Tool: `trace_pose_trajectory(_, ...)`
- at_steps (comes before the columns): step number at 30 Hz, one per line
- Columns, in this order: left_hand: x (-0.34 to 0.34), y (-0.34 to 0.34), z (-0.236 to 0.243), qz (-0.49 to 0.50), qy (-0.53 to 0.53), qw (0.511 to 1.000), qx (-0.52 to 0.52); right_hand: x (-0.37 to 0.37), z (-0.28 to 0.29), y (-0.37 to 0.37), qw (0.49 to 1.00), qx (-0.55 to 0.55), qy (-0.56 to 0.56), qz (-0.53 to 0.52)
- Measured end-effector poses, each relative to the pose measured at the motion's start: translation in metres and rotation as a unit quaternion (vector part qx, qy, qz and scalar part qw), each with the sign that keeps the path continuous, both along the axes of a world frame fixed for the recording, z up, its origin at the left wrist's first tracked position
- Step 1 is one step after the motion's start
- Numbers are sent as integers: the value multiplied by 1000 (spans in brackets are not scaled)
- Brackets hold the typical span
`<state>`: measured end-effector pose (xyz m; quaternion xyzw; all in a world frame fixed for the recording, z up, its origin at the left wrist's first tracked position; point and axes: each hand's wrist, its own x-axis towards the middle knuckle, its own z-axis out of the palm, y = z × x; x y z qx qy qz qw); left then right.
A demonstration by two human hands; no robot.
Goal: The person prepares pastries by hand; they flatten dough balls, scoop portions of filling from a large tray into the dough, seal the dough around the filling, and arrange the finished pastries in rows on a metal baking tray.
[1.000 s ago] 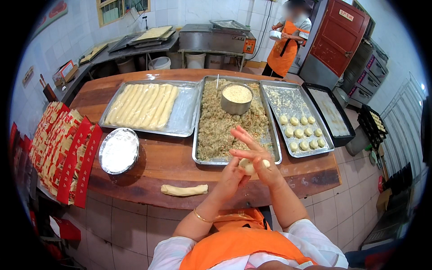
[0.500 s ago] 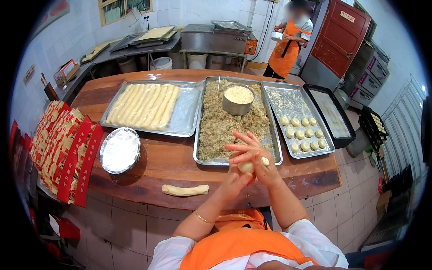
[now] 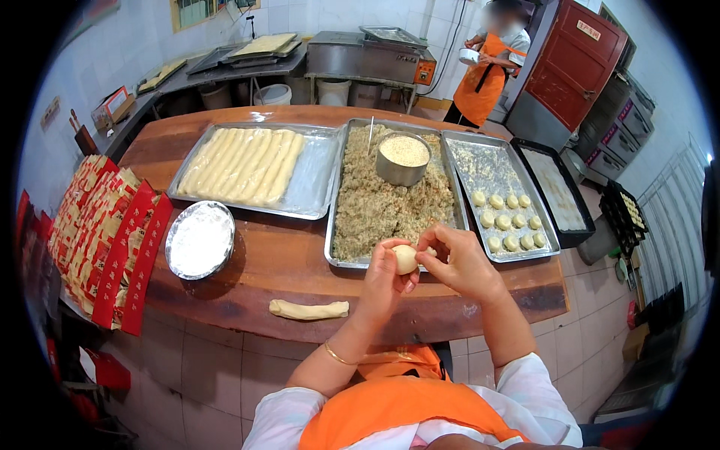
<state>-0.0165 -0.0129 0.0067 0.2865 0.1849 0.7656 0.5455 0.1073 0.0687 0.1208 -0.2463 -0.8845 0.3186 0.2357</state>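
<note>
A pale round dough ball (image 3: 405, 259) rests in the curled fingers of my left hand (image 3: 381, 283), above the near edge of a filling tray. My right hand (image 3: 471, 268) pinches the ball's right end between thumb and fingertips, where a small nub of dough sticks out. Crumbly brown-green filling (image 3: 367, 202) covers the tray just beyond both hands. A metal bowl of pale crumbs (image 3: 403, 166) stands on that filling. To the left, a short dough strip (image 3: 309, 310) lies on the wooden table (image 3: 259, 262) near its front edge.
Long dough rolls (image 3: 247, 161) fill much of a metal tray at left; a bowl of white flour (image 3: 200, 240) stands nearer. Small dough rounds (image 3: 504, 221) sit on the right tray, beside a black pan (image 3: 555, 187). Red packaging (image 3: 112, 247) is piled left. A co-worker (image 3: 484, 82) stands beyond.
My right hand has turned from spread fingers over the dough to a pinch at its right end. The dough ball is now more exposed in my left hand. The view has shifted slightly.
</note>
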Motion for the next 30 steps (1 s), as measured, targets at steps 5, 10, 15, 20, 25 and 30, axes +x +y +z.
trace_pose_trajectory(5, -2, -12, 13, -26, -22, 999, -9, 4, 0, 9, 998, 21, 14, 65)
trace_pose_trajectory(10, -4, -14, 7, -4, 59, 997, -51, 3, 7, 8, 991, 73, 0, 111)
trace_pose_trajectory(15, -3, 1, -9, 3, 63, 996, -62, 4, -2, 5, 980, 144, -11, 139)
trace_pose_trajectory(20, -9, -2, -15, -51, 143, 976, -155, 10, -7, 3, 962, 215, -77, 152)
trace_pose_trajectory(25, -9, -15, -5, -140, 92, 982, -84, 20, -17, 10, 942, 271, -81, 181)
trace_pose_trajectory(30, -7, -23, -21, -145, 169, 972, -70, 35, -59, 15, 968, -119, 203, 88)
